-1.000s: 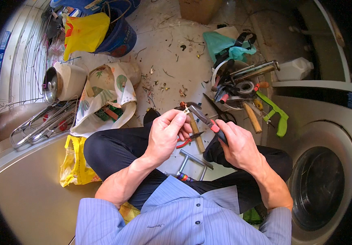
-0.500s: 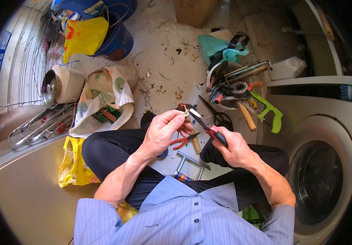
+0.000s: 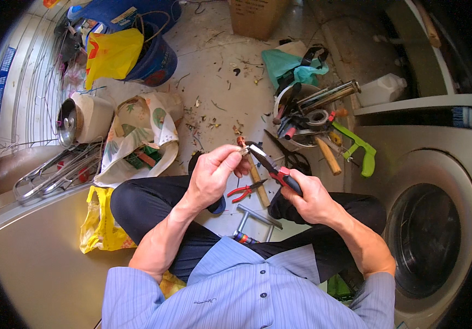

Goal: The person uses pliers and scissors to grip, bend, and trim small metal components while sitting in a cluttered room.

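Between thumb and fingers, my left hand (image 3: 215, 174) pinches a small metal part with a coil of copper wire (image 3: 241, 141) at its top. My right hand (image 3: 310, 197) is closed round the red and black handles of a pair of pliers (image 3: 270, 166). The plier jaws point up and left and meet the small part beside my left fingertips; whether they grip it I cannot tell. Below my hands, on the floor, lie smaller red-handled pliers (image 3: 241, 192), a wooden handle (image 3: 258, 181) and a grey metal frame-like tool (image 3: 258, 215). Dark scissors (image 3: 295, 160) lie beyond my right hand.
Scraps litter the floor ahead. At right are a container of tools (image 3: 307, 118), a green-handled saw (image 3: 365, 151) and a front-loading washing machine (image 3: 428, 219). A patterned bag (image 3: 162, 118), a metal pot (image 3: 85, 118) and a blue bucket (image 3: 156, 63) stand at left; a cardboard box (image 3: 258, 19) stands far ahead.
My left hand and the coil part have shifted slightly up and left. The pliers have turned a little with my right hand, their jaws still at the part. The view has moved slightly.
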Motion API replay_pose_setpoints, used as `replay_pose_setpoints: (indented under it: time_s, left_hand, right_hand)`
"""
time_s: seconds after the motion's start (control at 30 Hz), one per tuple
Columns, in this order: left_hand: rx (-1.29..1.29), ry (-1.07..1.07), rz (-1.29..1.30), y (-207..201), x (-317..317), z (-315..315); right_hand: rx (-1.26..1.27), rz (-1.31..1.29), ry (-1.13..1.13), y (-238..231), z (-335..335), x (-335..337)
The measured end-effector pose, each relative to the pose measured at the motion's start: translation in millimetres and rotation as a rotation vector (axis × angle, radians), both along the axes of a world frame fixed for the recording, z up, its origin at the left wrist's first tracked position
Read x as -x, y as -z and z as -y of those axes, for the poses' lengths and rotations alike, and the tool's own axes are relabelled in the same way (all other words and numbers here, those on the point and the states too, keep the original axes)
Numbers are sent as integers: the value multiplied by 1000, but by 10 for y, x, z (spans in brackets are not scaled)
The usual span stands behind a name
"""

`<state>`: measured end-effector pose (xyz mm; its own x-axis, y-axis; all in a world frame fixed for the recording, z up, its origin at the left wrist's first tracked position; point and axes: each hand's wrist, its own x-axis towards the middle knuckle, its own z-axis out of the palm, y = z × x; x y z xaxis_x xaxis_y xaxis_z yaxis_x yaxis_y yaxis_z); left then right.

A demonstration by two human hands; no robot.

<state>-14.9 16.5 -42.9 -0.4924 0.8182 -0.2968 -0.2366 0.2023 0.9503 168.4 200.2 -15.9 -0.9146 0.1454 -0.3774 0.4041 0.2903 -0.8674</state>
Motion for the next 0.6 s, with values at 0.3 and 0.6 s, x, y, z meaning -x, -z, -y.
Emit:
replay_pose_setpoints:
  time_s: [0.3,0.6]
  left_hand:
    - [-51,-95,412,-20,-16,-9]
    - [27,-147,367,-31,-73,-41]
  right_hand:
    - [43,-40,28,83,-13,76]
    - [388,94,126,123,-42,79]
